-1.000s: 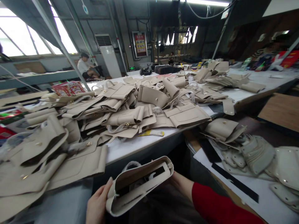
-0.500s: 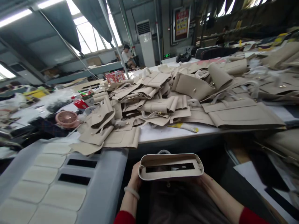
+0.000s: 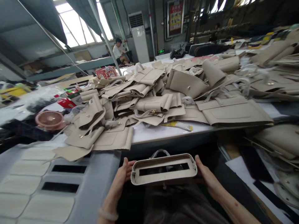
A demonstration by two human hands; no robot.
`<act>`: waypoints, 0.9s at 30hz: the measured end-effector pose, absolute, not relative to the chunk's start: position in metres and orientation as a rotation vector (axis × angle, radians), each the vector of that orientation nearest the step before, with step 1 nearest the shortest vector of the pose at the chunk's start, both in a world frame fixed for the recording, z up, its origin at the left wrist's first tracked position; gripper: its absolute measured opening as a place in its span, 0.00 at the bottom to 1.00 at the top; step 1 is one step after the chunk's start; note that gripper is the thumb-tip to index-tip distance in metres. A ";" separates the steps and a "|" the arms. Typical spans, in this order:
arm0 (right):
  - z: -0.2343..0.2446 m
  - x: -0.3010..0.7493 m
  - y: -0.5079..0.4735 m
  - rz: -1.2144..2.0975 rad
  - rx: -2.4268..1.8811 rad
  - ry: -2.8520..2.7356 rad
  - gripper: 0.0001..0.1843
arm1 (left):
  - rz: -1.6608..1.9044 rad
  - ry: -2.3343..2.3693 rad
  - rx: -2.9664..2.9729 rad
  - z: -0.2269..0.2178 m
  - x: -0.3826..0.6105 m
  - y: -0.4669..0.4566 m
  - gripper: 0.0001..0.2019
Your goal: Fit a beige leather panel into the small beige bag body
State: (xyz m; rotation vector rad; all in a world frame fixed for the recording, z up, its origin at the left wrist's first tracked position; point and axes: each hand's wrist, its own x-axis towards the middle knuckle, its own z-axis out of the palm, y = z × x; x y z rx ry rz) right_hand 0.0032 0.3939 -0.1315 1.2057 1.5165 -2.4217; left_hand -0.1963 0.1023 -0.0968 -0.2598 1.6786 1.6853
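Observation:
I hold a beige unfinished handbag [image 3: 163, 169] by its two ends, low in the middle of the view, above my lap. Its open top faces me, with a dark slot across it and a pale handle loop behind. My left hand [image 3: 123, 172] presses against the bag's left end, thumb up. My right hand [image 3: 204, 172] presses against the right end, fingers hidden behind the bag. A big heap of beige bag panels [image 3: 163, 96] lies on the white table [image 3: 161, 132] just beyond.
A grey tray [image 3: 98, 186] with oval beige pieces and dark slots sits at lower left. A pink fan [image 3: 49, 119] stands left of the heap. More beige parts [image 3: 277, 140] lie at right. A person [image 3: 118, 53] sits far back near a white air unit [image 3: 139, 36].
The view swung left, then tilted. The bag went from tilted to level between both hands, and now sits slightly lower and further left.

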 end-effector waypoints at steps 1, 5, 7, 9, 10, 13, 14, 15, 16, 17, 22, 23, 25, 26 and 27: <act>-0.127 0.007 0.396 -2.317 1.198 1.679 0.35 | 1.558 1.769 -0.058 -0.084 -0.198 0.098 0.24; -0.112 0.007 0.402 -1.823 0.995 2.275 0.31 | 0.906 2.251 0.597 -0.046 -0.199 0.098 0.09; -0.105 0.001 0.402 -1.596 0.911 2.434 0.28 | 0.787 2.381 0.635 -0.040 -0.201 0.102 0.04; -0.099 -0.004 0.403 -1.396 0.856 2.531 0.26 | 0.803 2.399 0.606 -0.043 -0.205 0.104 0.06; -0.097 -0.006 0.403 -1.303 0.838 2.566 0.25 | 0.814 2.395 0.589 -0.047 -0.207 0.104 0.06; -0.093 -0.009 0.402 -1.139 0.807 2.626 0.23 | 0.864 2.370 0.512 -0.060 -0.210 0.100 0.08; -0.093 -0.009 0.402 -1.123 0.798 2.635 0.22 | 0.882 2.368 0.482 -0.064 -0.209 0.099 0.08; -0.093 -0.010 0.402 -1.120 0.789 2.638 0.21 | 0.897 2.373 0.453 -0.068 -0.207 0.098 0.09; -0.094 -0.010 0.403 -1.125 0.782 2.632 0.20 | 0.906 2.387 0.426 -0.070 -0.203 0.098 0.09; -0.094 -0.010 0.403 -1.134 0.782 2.623 0.20 | 0.908 2.408 0.402 -0.072 -0.198 0.099 0.10; -0.084 -0.012 0.405 -1.200 0.794 2.631 0.17 | 0.824 2.514 0.347 -0.073 -0.174 0.105 0.15; -0.081 -0.013 0.405 -1.193 0.787 2.647 0.16 | 0.802 2.499 0.343 -0.074 -0.175 0.106 0.15; -0.077 -0.015 0.406 -1.144 0.793 2.670 0.16 | 0.780 2.394 0.302 -0.080 -0.181 0.107 0.18; -0.076 -0.015 0.407 -1.118 0.804 2.674 0.16 | 0.794 2.321 0.255 -0.085 -0.186 0.107 0.19; -0.076 -0.016 0.407 -1.095 0.819 2.675 0.15 | 0.817 2.257 0.204 -0.089 -0.190 0.108 0.20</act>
